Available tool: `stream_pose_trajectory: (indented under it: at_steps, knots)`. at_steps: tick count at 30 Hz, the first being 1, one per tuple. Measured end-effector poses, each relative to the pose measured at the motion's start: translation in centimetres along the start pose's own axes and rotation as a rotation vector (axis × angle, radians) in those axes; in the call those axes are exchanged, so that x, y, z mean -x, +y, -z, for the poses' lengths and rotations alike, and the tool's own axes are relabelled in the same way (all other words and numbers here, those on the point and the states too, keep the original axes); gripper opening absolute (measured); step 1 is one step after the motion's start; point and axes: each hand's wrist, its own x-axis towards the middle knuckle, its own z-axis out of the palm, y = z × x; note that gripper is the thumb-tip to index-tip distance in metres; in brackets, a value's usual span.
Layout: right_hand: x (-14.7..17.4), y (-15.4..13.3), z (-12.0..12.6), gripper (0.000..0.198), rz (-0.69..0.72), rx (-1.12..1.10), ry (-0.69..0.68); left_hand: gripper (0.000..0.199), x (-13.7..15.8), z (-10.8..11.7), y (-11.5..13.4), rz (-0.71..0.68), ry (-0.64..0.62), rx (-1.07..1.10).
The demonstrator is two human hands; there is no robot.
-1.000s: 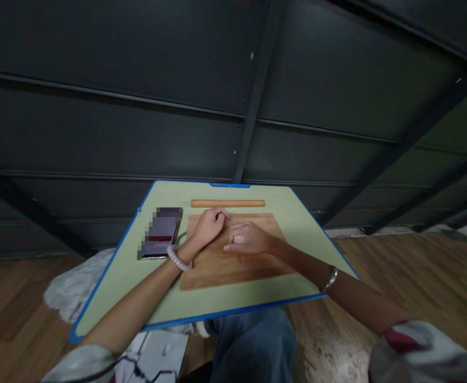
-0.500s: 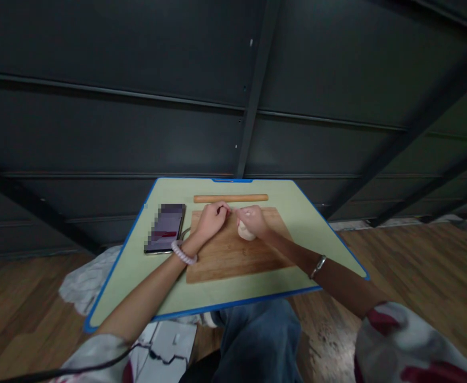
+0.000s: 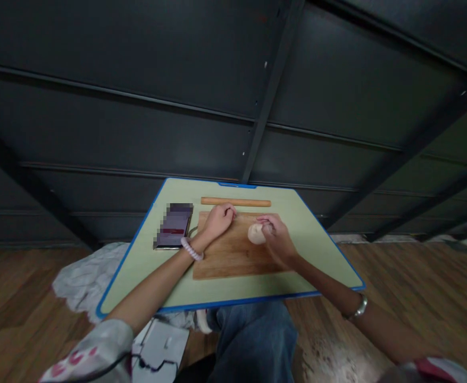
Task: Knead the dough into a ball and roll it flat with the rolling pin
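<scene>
The right hand (image 3: 277, 240) held a pale dough ball (image 3: 255, 233) at centre frame, fingers curled around it over the wooden board (image 3: 233, 255). The left hand (image 3: 217, 221) rested fisted on the board's upper left, fingers pressed together, near the rolling pin (image 3: 235, 202).

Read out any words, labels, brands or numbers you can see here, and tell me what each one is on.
No text can be read.
The phone screen beside the cutting board is blurred out.
The rolling pin, dough ball and table show no lettering.
</scene>
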Motion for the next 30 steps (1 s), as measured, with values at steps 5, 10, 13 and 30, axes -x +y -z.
stream_pose_trajectory:
  at_steps: [5, 10, 13, 30]
  knots:
    - [-1.7, -0.2, 0.4, 0.025, 0.287, 0.172, -0.186, 0.026, 0.2, 0.2, 0.4, -0.013, -0.007, -0.037]
    - [-2.9, -0.6, -0.6, 0.029, 0.464, 0.191, -0.442, 0.027, 0.2, 0.3, 0.5, 0.004, -0.01, -0.026]
    - [-2.8, -0.9, -0.7, 0.028, 0.581, 0.275, -0.53, 0.027, 0.2, 0.3, 0.5, 0.009, -0.022, -0.025]
    - [-4.7, -0.1, -4.4, 0.048, 0.043, 0.147, -0.234, 0.027, 0.2, -0.1, 0.6, 0.041, -0.038, 0.009]
